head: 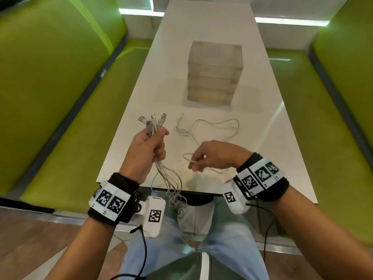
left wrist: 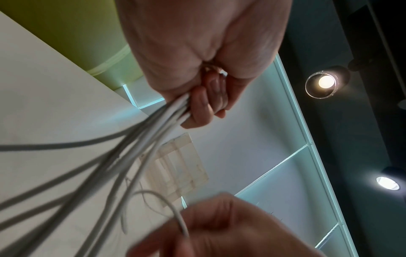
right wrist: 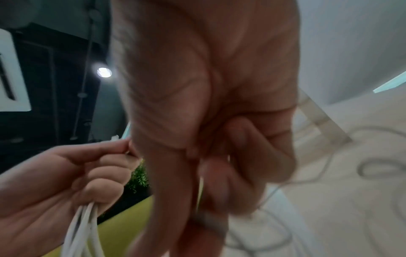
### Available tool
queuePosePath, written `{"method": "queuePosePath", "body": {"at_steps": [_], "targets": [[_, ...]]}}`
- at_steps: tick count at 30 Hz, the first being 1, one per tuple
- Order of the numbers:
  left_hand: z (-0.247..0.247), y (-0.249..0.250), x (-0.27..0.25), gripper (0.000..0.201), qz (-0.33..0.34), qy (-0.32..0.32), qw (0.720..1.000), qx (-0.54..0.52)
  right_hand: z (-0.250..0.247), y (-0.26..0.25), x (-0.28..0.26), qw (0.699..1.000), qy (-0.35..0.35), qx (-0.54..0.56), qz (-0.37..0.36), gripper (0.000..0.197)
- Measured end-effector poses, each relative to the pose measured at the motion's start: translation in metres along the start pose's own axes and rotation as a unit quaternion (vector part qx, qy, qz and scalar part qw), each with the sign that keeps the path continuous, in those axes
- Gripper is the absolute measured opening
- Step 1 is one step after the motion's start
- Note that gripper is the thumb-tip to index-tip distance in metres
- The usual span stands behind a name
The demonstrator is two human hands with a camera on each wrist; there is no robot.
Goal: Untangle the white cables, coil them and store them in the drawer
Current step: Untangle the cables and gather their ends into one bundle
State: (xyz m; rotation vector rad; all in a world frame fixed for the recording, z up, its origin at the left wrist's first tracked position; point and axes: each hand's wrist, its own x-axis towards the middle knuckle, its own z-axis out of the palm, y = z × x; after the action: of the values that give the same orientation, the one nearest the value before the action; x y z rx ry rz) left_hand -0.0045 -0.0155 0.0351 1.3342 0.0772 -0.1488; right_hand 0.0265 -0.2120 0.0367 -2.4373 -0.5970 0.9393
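Note:
My left hand (head: 150, 147) grips a bundle of white cables (head: 152, 127) near their plug ends; the plugs fan out above the fist and the cords (head: 171, 186) hang over the table's near edge. In the left wrist view the cords (left wrist: 153, 128) run out under my curled fingers (left wrist: 202, 107). My right hand (head: 210, 156) pinches a thin white cable (head: 188, 158) just above the table; its loose length (head: 214, 126) sprawls in loops toward the drawer unit. A clear plastic drawer unit (head: 214, 73) stands mid-table with its drawers closed.
The white table (head: 272, 142) is long and narrow, with green bench seats (head: 60, 122) along both sides. Its near edge is right under my wrists. Black leads hang from both wrist cameras. My legs and shoe show below the table edge.

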Motion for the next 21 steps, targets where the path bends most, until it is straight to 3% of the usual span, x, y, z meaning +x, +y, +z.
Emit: {"method": "queuePosePath", "body": {"at_steps": [2,3,5,7,9,13,17,21], "targets": [[-0.001,0.001,0.002,0.017,0.002,0.000,1.000,-0.006,-0.006,-0.004,-0.012,0.997,-0.065,-0.038,0.027,0.034],[-0.001,0.002,0.003,0.017,0.005,-0.001,1.000,-0.009,-0.010,-0.005,-0.013,0.998,-0.045,-0.030,0.032,0.040],[0.000,0.003,0.004,0.017,0.008,0.000,1.000,-0.013,-0.019,-0.003,-0.004,0.998,0.064,0.020,0.020,0.042],[0.000,0.003,0.003,0.017,0.010,0.001,1.000,-0.010,-0.027,0.002,0.014,0.985,0.165,0.054,-0.001,0.028],[-0.001,0.003,0.002,0.017,0.010,0.002,1.000,-0.006,-0.029,0.009,0.035,0.980,0.196,0.027,0.022,0.018],[-0.001,0.005,-0.001,0.016,0.006,0.011,1.000,-0.008,-0.008,0.018,0.066,0.979,0.128,-0.106,0.120,0.029],[0.001,0.006,-0.003,0.018,0.004,0.012,1.000,-0.012,0.008,0.020,0.065,0.979,0.123,-0.117,0.113,0.024],[0.006,0.006,-0.003,0.019,0.004,-0.007,1.000,0.001,-0.010,0.022,0.043,0.973,0.086,-0.170,0.129,0.023]]}}
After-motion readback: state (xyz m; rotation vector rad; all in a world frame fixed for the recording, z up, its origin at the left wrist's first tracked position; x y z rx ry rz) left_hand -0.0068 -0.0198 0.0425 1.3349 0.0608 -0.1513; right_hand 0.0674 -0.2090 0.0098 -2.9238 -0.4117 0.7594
